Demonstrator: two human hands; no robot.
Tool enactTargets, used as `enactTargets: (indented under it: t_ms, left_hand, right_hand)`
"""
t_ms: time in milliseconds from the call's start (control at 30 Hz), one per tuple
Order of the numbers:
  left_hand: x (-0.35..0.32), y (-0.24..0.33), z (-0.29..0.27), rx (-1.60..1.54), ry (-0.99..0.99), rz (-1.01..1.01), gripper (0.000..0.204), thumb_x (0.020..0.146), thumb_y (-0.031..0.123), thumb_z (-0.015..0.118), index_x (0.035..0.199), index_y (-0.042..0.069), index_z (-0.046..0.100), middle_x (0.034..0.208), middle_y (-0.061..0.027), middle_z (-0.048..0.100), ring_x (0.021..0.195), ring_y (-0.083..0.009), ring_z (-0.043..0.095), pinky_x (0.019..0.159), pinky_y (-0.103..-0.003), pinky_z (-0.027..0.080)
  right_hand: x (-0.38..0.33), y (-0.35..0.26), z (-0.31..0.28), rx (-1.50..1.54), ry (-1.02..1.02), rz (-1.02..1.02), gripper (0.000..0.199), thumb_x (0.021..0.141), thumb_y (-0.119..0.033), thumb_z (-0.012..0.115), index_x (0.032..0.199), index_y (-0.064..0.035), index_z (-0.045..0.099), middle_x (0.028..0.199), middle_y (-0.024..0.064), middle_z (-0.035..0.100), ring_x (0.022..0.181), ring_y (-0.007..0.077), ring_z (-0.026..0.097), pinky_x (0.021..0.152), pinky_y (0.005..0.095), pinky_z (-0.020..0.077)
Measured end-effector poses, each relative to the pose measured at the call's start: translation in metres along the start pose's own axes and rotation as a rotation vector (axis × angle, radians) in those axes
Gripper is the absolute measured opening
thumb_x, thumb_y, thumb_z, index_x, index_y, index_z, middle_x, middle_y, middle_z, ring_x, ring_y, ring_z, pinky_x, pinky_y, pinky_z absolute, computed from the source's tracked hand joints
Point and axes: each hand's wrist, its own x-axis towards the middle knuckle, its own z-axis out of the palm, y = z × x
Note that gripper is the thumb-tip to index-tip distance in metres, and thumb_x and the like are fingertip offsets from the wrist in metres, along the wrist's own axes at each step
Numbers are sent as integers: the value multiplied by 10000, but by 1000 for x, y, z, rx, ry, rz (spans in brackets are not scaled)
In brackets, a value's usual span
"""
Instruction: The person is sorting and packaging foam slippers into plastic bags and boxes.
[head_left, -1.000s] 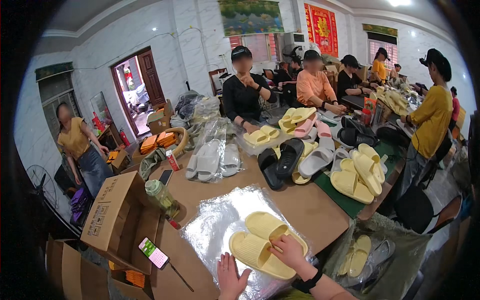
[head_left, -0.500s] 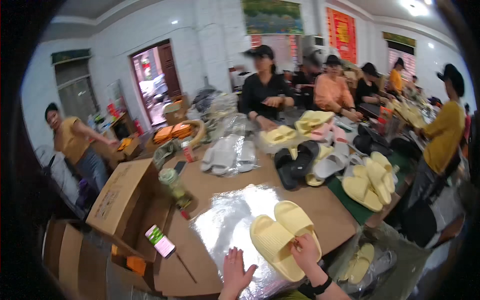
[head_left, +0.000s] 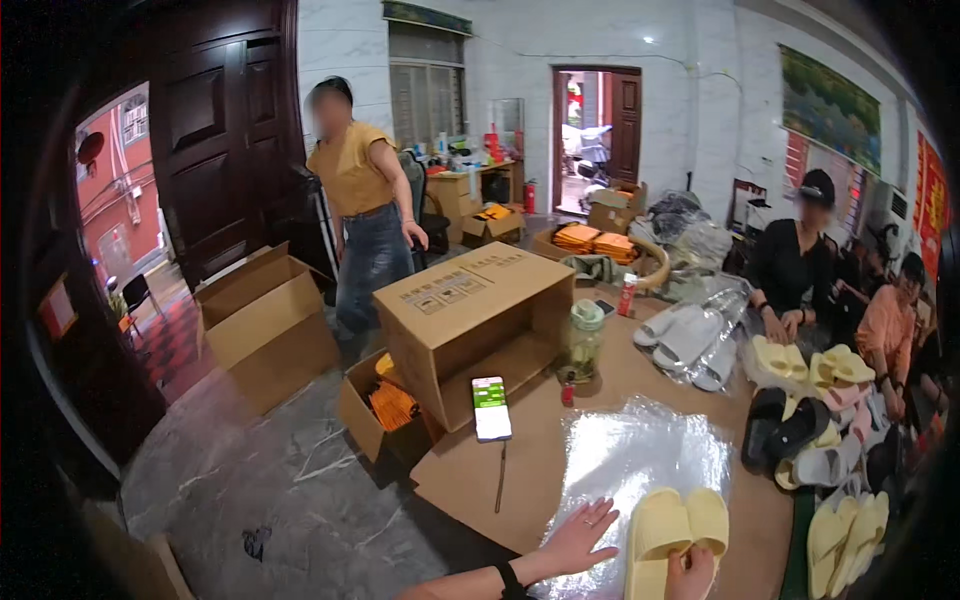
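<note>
A pair of pale yellow slippers (head_left: pixel 661 522) lies side by side over clear plastic bags (head_left: pixel 640 450) at the near edge of the cardboard-covered table. Fingers of my right hand (head_left: pixel 690 575) are closed on the inner strap edges, where the two slippers meet. Just to their left, my left hand (head_left: pixel 582 538) rests flat on the shiny plastic with its fingers spread, holding nothing. A dark band circles my left wrist.
Beyond the bags stand a glass jar (head_left: pixel 584 345) and an open carton (head_left: pixel 480 300) on its side; a lit phone (head_left: pixel 490 408) leans near it. More slippers (head_left: pixel 845 545) lie right. A person (head_left: pixel 365 190) stands left; another (head_left: pixel 795 265) sits across the table.
My view has swung left, bringing in the dark doors and the standing person. My right hand still grips the slippers; my left hand stays flat on the plastic.
</note>
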Motion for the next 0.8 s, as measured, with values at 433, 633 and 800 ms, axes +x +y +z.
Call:
enactTargets:
  t_ms: [433, 633, 800]
  left_hand:
    - [3, -2, -5, 13, -35, -4, 768, 1015, 501, 458, 1518, -50, 274, 1595, -281, 238, 1503, -399, 197, 1237, -464, 154]
    - [3, -2, -2, -13, -19, -9, 754, 1017, 489, 455, 1513, -53, 282, 1601, -280, 223, 1506, -397, 188, 1237, -467, 147]
    - [1, 2, -7, -22, -40, -28, 759, 1017, 481, 457, 1526, -44, 255, 1609, -272, 204, 1506, -400, 182, 1243, -461, 137]
  right_hand:
    - [-1, 4, 13, 48, 44, 42, 250, 908, -205, 651, 993, 29, 636, 926, 240, 634, 862, 407, 581, 781, 450, 471]
    - [-6, 13, 21, -55, 58, 86, 382, 928, -266, 637, 1177, 23, 653, 1119, 248, 669, 1000, 405, 618, 885, 438, 492]
    - [-5, 8, 15, -23, -25, 179, 416, 925, -287, 645, 1197, 28, 654, 1166, 254, 665, 1039, 405, 625, 911, 431, 498]
